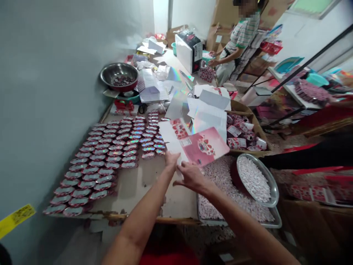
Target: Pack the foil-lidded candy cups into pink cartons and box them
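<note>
Both hands are at the near edge of a pink and white printed carton [210, 147], folded nearly flat, with strawberry pictures on it. My left hand [172, 160] is closed on its near left edge, the fingertips partly hidden. My right hand [191, 176] bends its fingers over the near edge beside the left hand, and its thumb sticks out to the left below. The carton is held above the table [138, 184]. Left of it stand rows of small red packs with shiny silver tops [102, 156].
A tray [239, 222] of small pale pieces lies at the right, with a tilted metal bowl [273, 191] of them on it. Behind are a cardboard box [260, 127] of red packs, loose sheets [211, 119] and another steel bowl [104, 75]. Another person [238, 40] stands at the far end.
</note>
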`<state>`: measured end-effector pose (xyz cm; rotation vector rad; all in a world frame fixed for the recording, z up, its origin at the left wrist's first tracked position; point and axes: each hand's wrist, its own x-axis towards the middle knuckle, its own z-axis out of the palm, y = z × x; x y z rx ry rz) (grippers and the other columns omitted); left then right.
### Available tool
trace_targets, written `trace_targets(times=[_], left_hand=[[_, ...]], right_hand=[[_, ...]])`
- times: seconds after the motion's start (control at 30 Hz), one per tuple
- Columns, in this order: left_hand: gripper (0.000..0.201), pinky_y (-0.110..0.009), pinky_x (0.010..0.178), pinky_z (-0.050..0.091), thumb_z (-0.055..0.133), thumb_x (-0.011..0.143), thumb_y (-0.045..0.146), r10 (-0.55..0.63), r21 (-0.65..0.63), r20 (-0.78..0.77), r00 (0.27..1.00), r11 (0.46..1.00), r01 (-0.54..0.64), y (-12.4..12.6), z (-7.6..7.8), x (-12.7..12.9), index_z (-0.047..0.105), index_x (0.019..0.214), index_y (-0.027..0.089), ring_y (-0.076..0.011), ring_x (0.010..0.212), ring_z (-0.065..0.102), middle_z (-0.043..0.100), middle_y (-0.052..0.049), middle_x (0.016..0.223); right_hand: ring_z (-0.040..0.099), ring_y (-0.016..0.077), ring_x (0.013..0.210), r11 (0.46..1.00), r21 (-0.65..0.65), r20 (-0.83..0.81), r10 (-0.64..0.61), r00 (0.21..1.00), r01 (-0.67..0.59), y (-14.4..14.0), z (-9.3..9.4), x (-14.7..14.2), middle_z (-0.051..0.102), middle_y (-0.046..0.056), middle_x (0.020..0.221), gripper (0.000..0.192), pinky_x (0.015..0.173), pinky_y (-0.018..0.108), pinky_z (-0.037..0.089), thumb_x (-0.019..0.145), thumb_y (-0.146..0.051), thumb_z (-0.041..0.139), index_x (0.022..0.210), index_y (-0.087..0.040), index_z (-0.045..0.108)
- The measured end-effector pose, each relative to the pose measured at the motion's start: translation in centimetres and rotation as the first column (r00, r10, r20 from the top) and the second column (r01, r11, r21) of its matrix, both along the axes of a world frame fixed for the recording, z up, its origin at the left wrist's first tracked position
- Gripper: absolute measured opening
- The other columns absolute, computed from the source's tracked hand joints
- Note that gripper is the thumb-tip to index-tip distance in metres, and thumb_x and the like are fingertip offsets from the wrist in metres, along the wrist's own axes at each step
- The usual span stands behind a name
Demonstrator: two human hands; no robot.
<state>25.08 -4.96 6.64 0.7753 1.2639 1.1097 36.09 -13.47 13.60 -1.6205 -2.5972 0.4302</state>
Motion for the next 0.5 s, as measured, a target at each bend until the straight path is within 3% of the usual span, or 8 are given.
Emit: trace_targets(times=[0.03,0.1,0.17,0.23,0.3,0.37,0.43,0.5], left_hand=[[0.058,-0.036,0.082,0.061,0.093,0.065,0.052,0.001,0.015,0.003,1.000,1.000,-0.001,-0.4,0.0,-0.4,0.066,0.100,0.015,-0.0223,0.085,0.074,0.078,-0.014,0.098],[0.052,-0.035,0.085,0.060,0.092,0.065,0.050,-0.064,0.083,-0.002,0.998,0.994,0.064,-1.4,0.7,-2.1,0.068,0.096,0.016,-0.0210,0.084,0.073,0.079,-0.010,0.094],[0.043,-0.035,0.085,0.060,0.086,0.073,0.050,-0.200,0.200,-0.065,0.978,0.957,0.209,-1.8,2.1,-3.9,0.071,0.095,0.017,-0.0211,0.085,0.072,0.078,-0.007,0.091],[0.034,-0.033,0.081,0.059,0.081,0.080,0.047,-0.288,0.301,-0.203,0.936,0.891,0.339,-1.2,4.2,-5.3,0.072,0.099,0.019,-0.0211,0.085,0.071,0.078,-0.005,0.091],[0.031,-0.029,0.074,0.058,0.080,0.082,0.038,-0.296,0.363,-0.344,0.891,0.834,0.417,-0.1,6.5,-6.0,0.070,0.106,0.022,-0.0189,0.080,0.071,0.077,-0.002,0.091],[0.037,-0.025,0.069,0.056,0.081,0.080,0.029,-0.239,0.409,-0.471,0.849,0.794,0.450,1.1,8.6,-6.2,0.067,0.114,0.023,-0.0155,0.075,0.070,0.075,0.001,0.092],[0.037,-0.025,0.073,0.056,0.082,0.081,0.023,-0.106,0.479,-0.592,0.799,0.751,0.454,1.8,10.4,-6.0,0.068,0.116,0.024,-0.0148,0.079,0.072,0.075,0.000,0.098],[0.023,-0.030,0.088,0.057,0.082,0.085,0.022,0.091,0.576,-0.682,0.725,0.679,0.456,1.9,11.5,-5.3,0.072,0.106,0.023,-0.0185,0.093,0.074,0.077,-0.003,0.106]], right_hand=[[0.069,0.0270,0.101,1.000,0.021,-0.072,0.005,0.997,-0.003,0.4,1.0,0.7,0.075,0.013,0.110,0.031,0.091,0.038,0.052,0.098,-0.043,0.073,0.114,-0.017,0.077],[0.064,0.0297,0.120,0.979,0.188,-0.209,-0.042,0.977,0.082,2.5,4.2,2.8,0.072,0.014,0.126,0.041,0.102,0.042,0.052,0.098,-0.047,0.072,0.129,-0.019,0.073],[0.053,0.0329,0.139,0.894,0.394,-0.269,-0.110,0.957,0.214,5.5,8.5,4.8,0.061,0.015,0.147,0.057,0.114,0.048,0.047,0.099,-0.049,0.070,0.148,-0.021,0.061],[0.046,0.0360,0.145,0.846,0.485,-0.217,-0.128,0.968,0.220,8.8,13.0,6.2,0.057,0.015,0.153,0.072,0.118,0.054,0.041,0.095,-0.053,0.074,0.156,-0.021,0.053],[0.055,0.0366,0.135,0.903,0.406,-0.080,-0.116,0.990,0.139,11.8,16.7,7.1,0.069,0.013,0.137,0.070,0.113,0.054,0.043,0.088,-0.052,0.082,0.148,-0.021,0.063],[0.066,0.0306,0.113,0.978,0.173,0.029,-0.124,0.992,0.117,14.2,19.1,7.8,0.078,0.009,0.110,0.047,0.102,0.046,0.049,0.085,-0.043,0.085,0.126,-0.020,0.078],[0.070,0.0227,0.093,0.980,-0.088,0.056,-0.173,0.983,0.177,15.6,20.2,8.4,0.079,0.005,0.093,0.027,0.088,0.035,0.051,0.087,-0.033,0.082,0.109,-0.020,0.084],[0.070,0.0186,0.083,0.942,-0.214,0.053,-0.253,0.966,0.258,15.5,20.0,9.1,0.079,0.003,0.088,0.022,0.078,0.029,0.048,0.088,-0.029,0.077,0.106,-0.020,0.085]])
